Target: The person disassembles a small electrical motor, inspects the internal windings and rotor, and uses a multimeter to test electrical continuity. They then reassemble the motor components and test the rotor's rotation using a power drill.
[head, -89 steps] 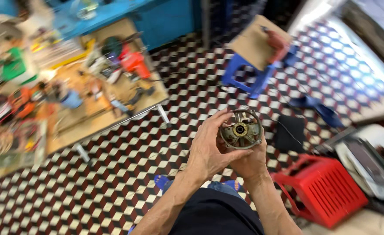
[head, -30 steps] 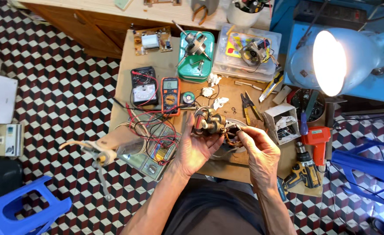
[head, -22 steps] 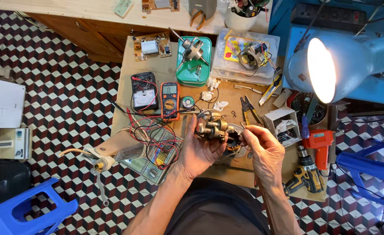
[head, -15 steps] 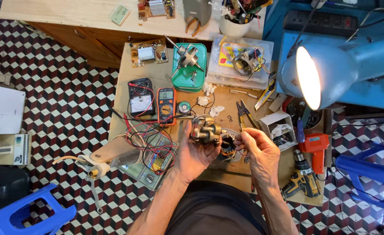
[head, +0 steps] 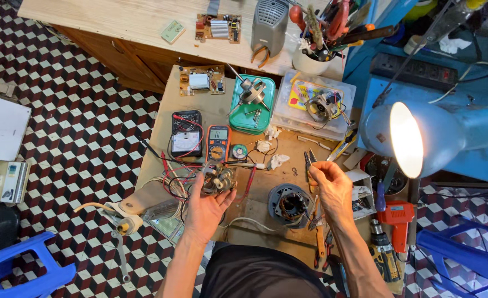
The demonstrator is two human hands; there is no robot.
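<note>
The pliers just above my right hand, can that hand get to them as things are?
Probably yes. The right hand is raised beside the pliers with nothing between them. Its fingers look pinched, perhaps on something small, so it may need emptying first. The left hand holds the motor part.

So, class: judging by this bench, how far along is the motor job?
Already done: the round copper-wound stator lies apart on the wooden table. In hand: the left hand grips a small metal motor part; the right hand is raised beside it, pinching something too small to tell. Left: the parts are not yet joined, and the orange multimeter sits untouched.
</note>
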